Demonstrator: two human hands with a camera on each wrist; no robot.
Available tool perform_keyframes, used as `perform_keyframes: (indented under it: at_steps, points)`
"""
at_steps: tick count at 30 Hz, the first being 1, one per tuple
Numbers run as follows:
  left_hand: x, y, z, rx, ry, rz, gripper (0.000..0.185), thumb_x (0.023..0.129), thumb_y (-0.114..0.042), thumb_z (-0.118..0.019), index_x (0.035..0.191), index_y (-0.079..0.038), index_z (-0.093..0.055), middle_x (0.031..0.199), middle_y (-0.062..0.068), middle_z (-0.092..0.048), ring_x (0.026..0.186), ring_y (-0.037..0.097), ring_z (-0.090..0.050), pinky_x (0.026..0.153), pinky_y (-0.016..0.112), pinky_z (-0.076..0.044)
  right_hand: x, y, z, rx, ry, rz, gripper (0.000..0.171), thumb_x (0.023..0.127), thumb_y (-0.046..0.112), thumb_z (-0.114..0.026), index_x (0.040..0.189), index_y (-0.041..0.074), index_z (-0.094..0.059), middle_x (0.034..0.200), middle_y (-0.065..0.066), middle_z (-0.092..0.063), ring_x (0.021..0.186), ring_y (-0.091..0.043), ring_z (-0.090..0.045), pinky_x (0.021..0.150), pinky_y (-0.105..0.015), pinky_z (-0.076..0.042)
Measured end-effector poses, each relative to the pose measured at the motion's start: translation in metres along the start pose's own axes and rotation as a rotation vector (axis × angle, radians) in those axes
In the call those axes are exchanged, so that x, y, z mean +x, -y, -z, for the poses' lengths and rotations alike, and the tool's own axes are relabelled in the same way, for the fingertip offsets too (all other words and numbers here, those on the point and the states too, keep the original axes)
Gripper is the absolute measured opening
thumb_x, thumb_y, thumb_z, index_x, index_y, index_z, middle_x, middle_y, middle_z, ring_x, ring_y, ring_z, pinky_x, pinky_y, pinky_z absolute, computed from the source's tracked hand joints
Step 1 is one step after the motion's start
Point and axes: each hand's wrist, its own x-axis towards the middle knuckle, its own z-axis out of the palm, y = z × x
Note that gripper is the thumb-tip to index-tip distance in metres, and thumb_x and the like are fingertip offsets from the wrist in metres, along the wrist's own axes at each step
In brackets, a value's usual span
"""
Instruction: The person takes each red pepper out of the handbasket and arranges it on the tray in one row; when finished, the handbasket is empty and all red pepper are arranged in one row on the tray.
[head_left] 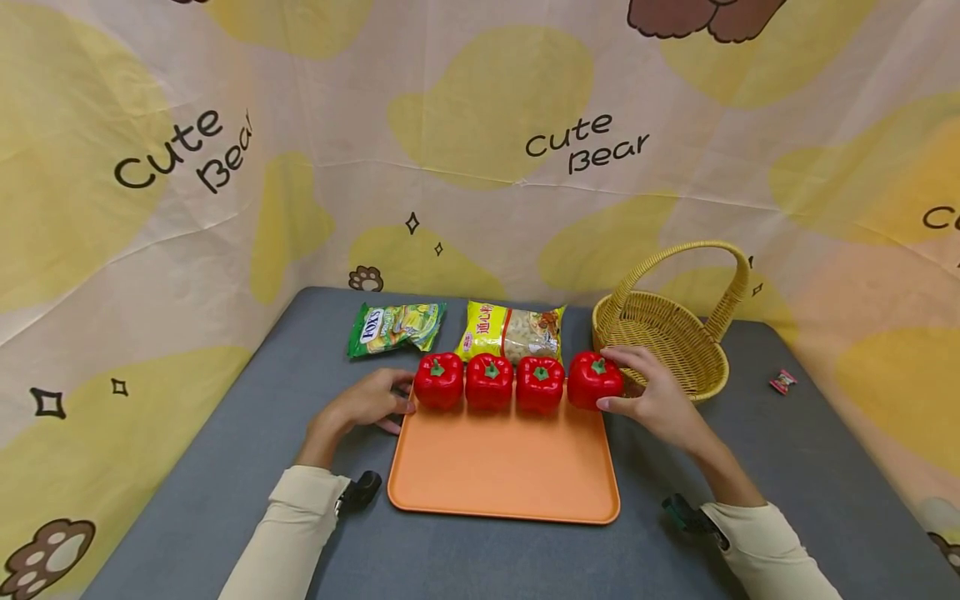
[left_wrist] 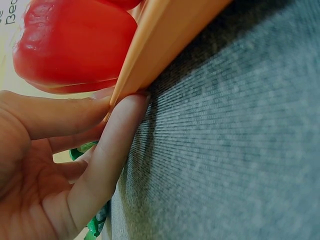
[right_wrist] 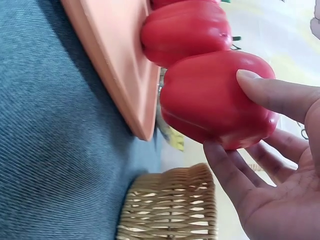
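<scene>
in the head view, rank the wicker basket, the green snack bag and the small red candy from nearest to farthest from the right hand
1. The wicker basket, just behind the right hand.
2. The small red candy, off to its right on the table.
3. The green snack bag, far left, beyond the peppers.

Both forearms, in cream long sleeves, reach forward from the lower edge, each with a small dark device at the wrist. The left hand (head_left: 372, 403) lies low, palm turned inward, fingers (left_wrist: 107, 150) extended and close together. The right hand (head_left: 654, 398) is raised slightly, thumb and fingers (right_wrist: 227, 172) spread and gently curved in a grasp.
</scene>
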Motion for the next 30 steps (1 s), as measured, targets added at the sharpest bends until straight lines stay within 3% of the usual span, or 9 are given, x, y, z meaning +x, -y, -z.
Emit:
perform_keyframes:
  at_steps: [7, 11, 18, 30]
  points:
    - [0.001, 0.001, 0.0, 0.005, 0.0, 0.0, 0.051, 0.092, -0.003, -0.06, 0.14, 0.002, -0.044, 0.12, 0.017, -0.054, 0.092, 0.021, -0.063, 0.065, 0.037, -0.061, -0.001, -0.005, -0.009, -0.091, 0.005, 0.023, 0.068, 0.072, 0.015, -0.086, 0.133, 0.007, -0.058, 0.136, -0.012, -0.047, 0.125, -0.031, -0.044, 0.093, -0.052, -0.052]
    - [0.0, 0.001, 0.001, 0.004, -0.002, 0.005, 0.052, 0.092, -0.004, -0.06, 0.14, 0.002, -0.044, 0.121, 0.016, -0.054, 0.092, 0.021, -0.063, 0.065, 0.037, -0.061, -0.001, -0.008, -0.013, -0.085, 0.006, 0.037, 0.067, 0.071, 0.013, -0.086, 0.132, 0.005, -0.058, 0.137, -0.016, -0.047, 0.124, -0.035, -0.045, 0.09, -0.054, -0.053]
    - [0.0, 0.001, 0.0, -0.009, 0.002, -0.001, 0.052, 0.092, -0.002, -0.06, 0.141, 0.003, -0.044, 0.12, 0.017, -0.054, 0.092, 0.021, -0.064, 0.064, 0.038, -0.061, -0.003, -0.008, -0.015, -0.157, -0.001, 0.033, 0.066, 0.072, 0.016, -0.087, 0.131, 0.007, -0.059, 0.136, -0.011, -0.048, 0.124, -0.031, -0.046, 0.089, -0.049, -0.054]
    - [0.001, 0.001, 0.0, 0.0, 0.008, -0.015, 0.052, 0.092, -0.003, -0.059, 0.141, 0.003, -0.043, 0.122, 0.017, -0.054, 0.092, 0.021, -0.064, 0.065, 0.037, -0.061, -0.007, -0.005, -0.016, -0.126, 0.017, 0.0, 0.067, 0.073, 0.013, -0.086, 0.133, 0.011, -0.057, 0.137, -0.01, -0.045, 0.121, -0.032, -0.047, 0.087, -0.052, -0.055]
